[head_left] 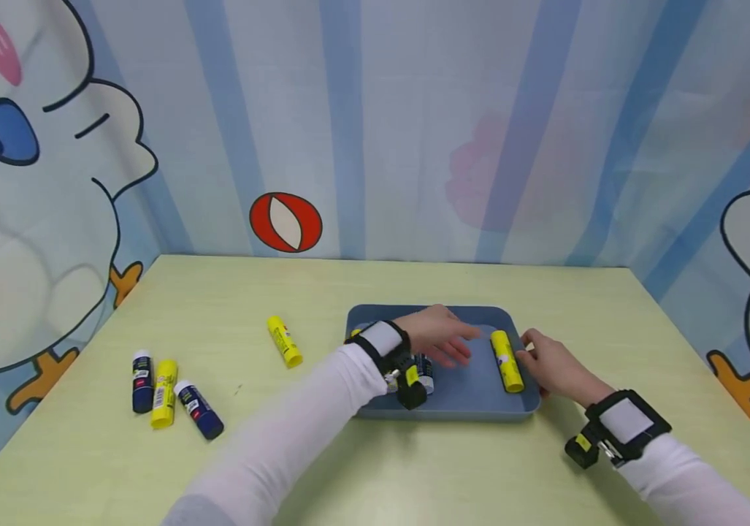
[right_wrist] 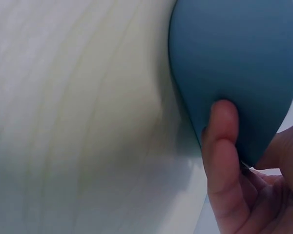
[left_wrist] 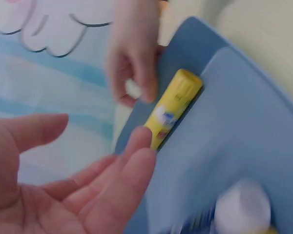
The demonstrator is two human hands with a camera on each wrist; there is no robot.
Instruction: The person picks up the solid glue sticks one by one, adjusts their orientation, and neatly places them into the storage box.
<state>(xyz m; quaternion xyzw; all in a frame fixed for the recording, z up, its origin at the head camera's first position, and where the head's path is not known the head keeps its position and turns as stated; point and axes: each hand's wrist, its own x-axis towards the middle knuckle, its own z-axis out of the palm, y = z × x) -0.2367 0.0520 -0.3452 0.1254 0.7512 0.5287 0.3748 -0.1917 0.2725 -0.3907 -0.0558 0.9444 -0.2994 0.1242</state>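
Note:
A blue-grey tray [head_left: 467, 398] stands on the table, its right rim gripped by my right hand [head_left: 555, 367]. In the right wrist view, the fingers [right_wrist: 223, 126] press the tray's outer wall, with the thumb at the rim. My left hand [head_left: 437, 334] hovers over the tray, fingers spread and holding nothing. Inside, near the right wall, lies a yellow glue stick [head_left: 507, 361]. A navy glue stick [head_left: 425, 372] with a white cap lies partly hidden under the left hand. Behind the left wrist, a bit of another yellow stick [head_left: 356, 332] shows.
Left of the tray, a yellow glue stick [head_left: 285, 341] lies alone on the table [head_left: 269, 453]. Farther left are a navy glue stick [head_left: 142, 381], a yellow one [head_left: 164, 393] and a second navy one [head_left: 199, 409]. A printed curtain [head_left: 401, 146] hangs behind the table.

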